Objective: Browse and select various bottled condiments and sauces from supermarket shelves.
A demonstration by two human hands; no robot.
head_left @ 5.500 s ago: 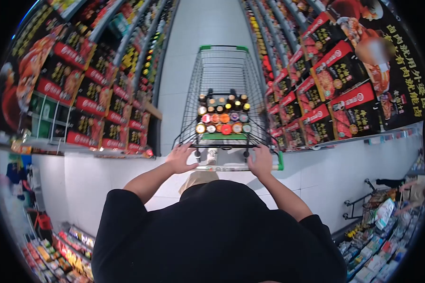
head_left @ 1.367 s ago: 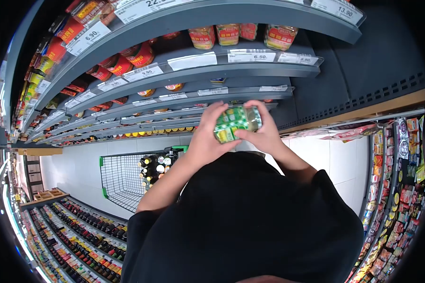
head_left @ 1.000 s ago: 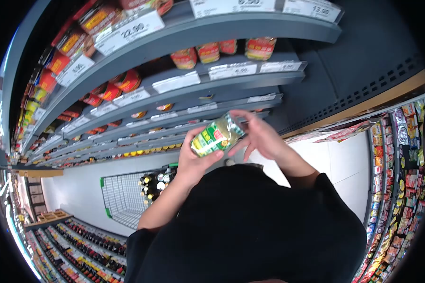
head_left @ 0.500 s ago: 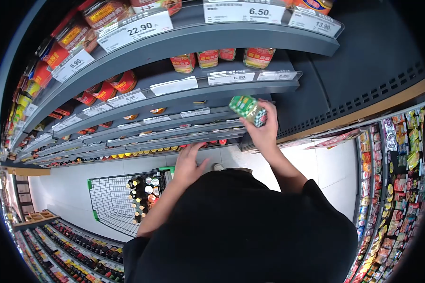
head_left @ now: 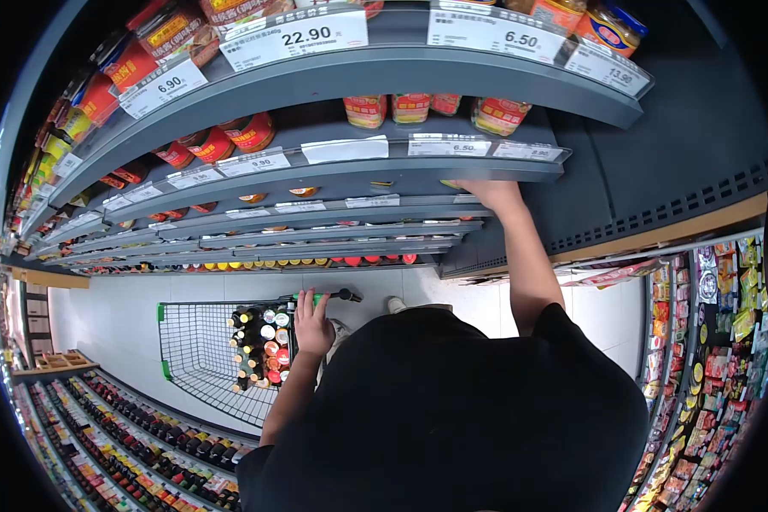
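Note:
My right hand (head_left: 491, 193) reaches into the grey shelf (head_left: 350, 183) under the 6.50 price tag (head_left: 446, 147). Its fingers are hidden behind the shelf edge, and the green-labelled jar it held is out of sight. My left hand (head_left: 314, 322) is down at the shopping cart (head_left: 198, 363), its fingers laid over the green cart handle (head_left: 328, 297). Several capped bottles (head_left: 261, 341) stand in the cart's near end.
Red-labelled jars (head_left: 410, 108) stand on the shelf above my right hand, and red tins (head_left: 218, 142) further left. More stocked shelves run along the aisle behind me at lower left (head_left: 128, 444) and right (head_left: 717, 341). White tiled floor (head_left: 102, 316) lies around the cart.
My right hand carried the green-labelled jar up and pushed it into the shelf, where it is now hidden. My left hand dropped from the jar to the cart handle.

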